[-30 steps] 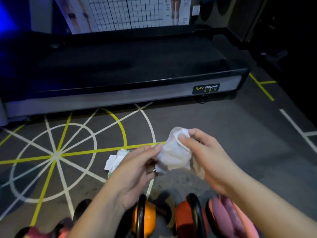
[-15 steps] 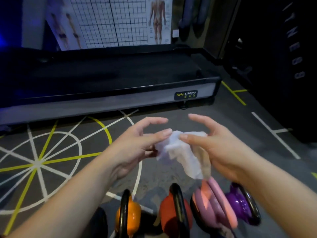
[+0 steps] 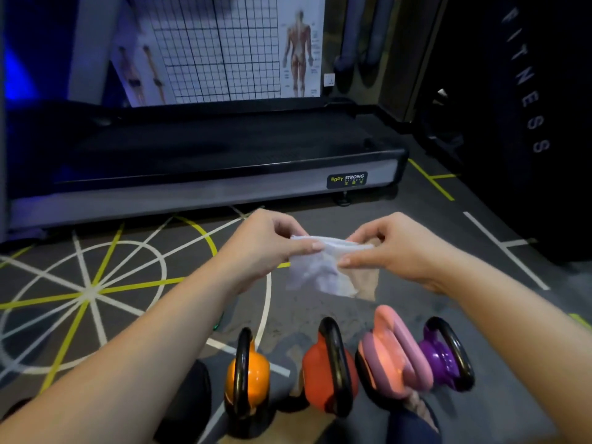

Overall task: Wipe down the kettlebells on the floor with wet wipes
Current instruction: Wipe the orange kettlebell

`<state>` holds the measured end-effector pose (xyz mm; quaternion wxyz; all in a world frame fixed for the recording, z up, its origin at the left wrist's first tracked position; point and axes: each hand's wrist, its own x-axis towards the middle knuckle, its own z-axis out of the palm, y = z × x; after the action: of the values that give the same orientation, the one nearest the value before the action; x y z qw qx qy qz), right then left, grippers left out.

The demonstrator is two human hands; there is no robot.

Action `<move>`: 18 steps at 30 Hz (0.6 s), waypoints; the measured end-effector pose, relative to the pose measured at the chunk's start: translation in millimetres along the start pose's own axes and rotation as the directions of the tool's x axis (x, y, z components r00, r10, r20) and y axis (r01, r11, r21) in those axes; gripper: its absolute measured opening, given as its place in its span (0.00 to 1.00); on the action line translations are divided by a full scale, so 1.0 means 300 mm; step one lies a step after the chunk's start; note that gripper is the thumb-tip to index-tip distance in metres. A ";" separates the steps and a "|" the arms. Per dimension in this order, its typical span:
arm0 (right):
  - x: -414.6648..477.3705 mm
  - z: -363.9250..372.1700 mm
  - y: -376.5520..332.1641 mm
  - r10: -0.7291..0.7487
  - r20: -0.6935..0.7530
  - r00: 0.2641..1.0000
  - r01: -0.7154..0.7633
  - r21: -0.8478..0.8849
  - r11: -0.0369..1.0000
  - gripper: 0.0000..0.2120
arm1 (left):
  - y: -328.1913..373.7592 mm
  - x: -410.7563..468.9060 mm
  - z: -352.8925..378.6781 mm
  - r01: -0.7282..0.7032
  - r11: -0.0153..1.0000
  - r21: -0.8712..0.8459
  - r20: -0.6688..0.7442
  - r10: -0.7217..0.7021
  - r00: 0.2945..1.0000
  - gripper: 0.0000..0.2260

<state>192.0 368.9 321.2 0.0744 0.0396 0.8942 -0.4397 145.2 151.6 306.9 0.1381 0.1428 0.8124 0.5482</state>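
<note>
Wipe (image 3: 315, 277) hangs downward, top edge running left-right, pinched by left hand (image 3: 267, 248) and right hand (image 3: 395, 251).

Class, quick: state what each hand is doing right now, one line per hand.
Left hand: closed, pinching the top edge of the wet wipe.
Right hand: closed, pinching the same wet wipe on its other side.

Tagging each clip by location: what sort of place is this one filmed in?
Most likely a gym or fitness studio. A treadmill labelled Body Strong stands ahead, coloured kettlebells sit in a row on the marked floor, and a muscle anatomy chart shows behind the treadmill.
</note>
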 end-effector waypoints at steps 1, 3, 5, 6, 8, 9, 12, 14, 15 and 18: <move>0.006 -0.003 0.009 -0.002 -0.007 1.000 0.002 -0.010 1.000 0.11 | 0.003 -0.002 -0.001 -0.013 1.000 0.003 -0.019 0.013 1.000 0.13; 0.018 -0.004 0.023 0.002 -0.014 1.000 -0.001 0.046 0.999 0.19 | 0.008 -0.001 0.002 -0.051 0.997 0.065 -0.056 0.054 0.997 0.16; 0.022 -0.006 0.024 -0.003 -0.020 1.000 0.005 0.135 0.991 0.25 | 0.010 0.010 0.005 -0.087 0.989 0.123 -0.092 0.099 0.991 0.17; 0.023 -0.009 0.021 -0.011 -0.026 1.000 0.016 0.200 0.980 0.25 | 0.010 0.015 0.009 -0.093 0.991 0.093 -0.092 0.101 0.991 0.18; 0.030 -0.016 0.017 -0.014 -0.062 0.998 0.036 0.356 0.934 0.21 | 0.009 0.025 0.017 -0.062 0.997 -0.055 -0.054 0.059 0.997 0.17; 0.031 -0.015 0.017 -0.007 -0.085 0.996 0.042 0.424 0.904 0.19 | 0.010 0.029 0.024 -0.029 0.987 -0.155 -0.026 0.025 0.999 0.14; 0.042 0.011 0.025 0.037 -0.244 0.969 0.063 0.391 0.918 0.10 | 0.015 0.038 0.052 0.086 0.953 -0.291 0.011 -0.087 0.996 0.12; 0.065 0.033 0.033 0.034 -0.426 0.904 0.024 0.129 0.991 0.11 | 0.009 0.049 0.076 0.154 0.959 -0.236 -0.031 -0.166 0.986 0.11; 0.074 0.045 0.031 0.006 -0.496 0.868 -0.002 0.008 1.000 0.10 | 0.006 0.055 0.090 0.184 0.956 -0.226 -0.049 -0.200 0.979 0.11; 0.094 0.098 0.002 -0.156 -0.516 0.842 0.061 -0.197 0.979 0.06 | 0.013 0.073 0.131 0.220 0.921 -0.323 -0.094 -0.262 0.960 0.04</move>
<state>167.3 346.1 298.3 -0.1965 0.1017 0.9155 -0.3360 140.5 194.9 294.7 0.1696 -0.0195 0.7353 0.6559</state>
